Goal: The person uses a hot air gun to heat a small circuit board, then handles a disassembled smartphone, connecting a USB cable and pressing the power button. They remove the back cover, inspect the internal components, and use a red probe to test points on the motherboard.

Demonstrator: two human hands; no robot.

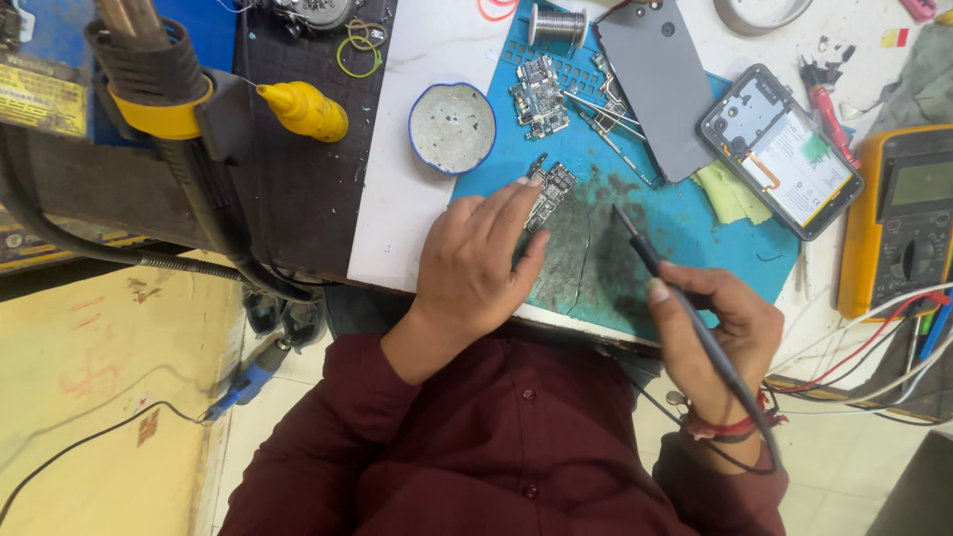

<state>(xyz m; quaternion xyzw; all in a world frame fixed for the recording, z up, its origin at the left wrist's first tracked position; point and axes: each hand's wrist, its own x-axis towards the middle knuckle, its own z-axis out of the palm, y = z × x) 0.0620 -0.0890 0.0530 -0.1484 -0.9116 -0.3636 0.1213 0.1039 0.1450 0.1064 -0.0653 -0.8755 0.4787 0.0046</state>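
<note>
Blue work mat (695, 223), scorched at centre, covers the bench. Left hand (476, 263) lies open, fingertips pressing a small circuit board (549, 194) onto the mat. Right hand (720, 323) is closed around a black soldering iron (663, 273), tip raised just right of the board.
</note>
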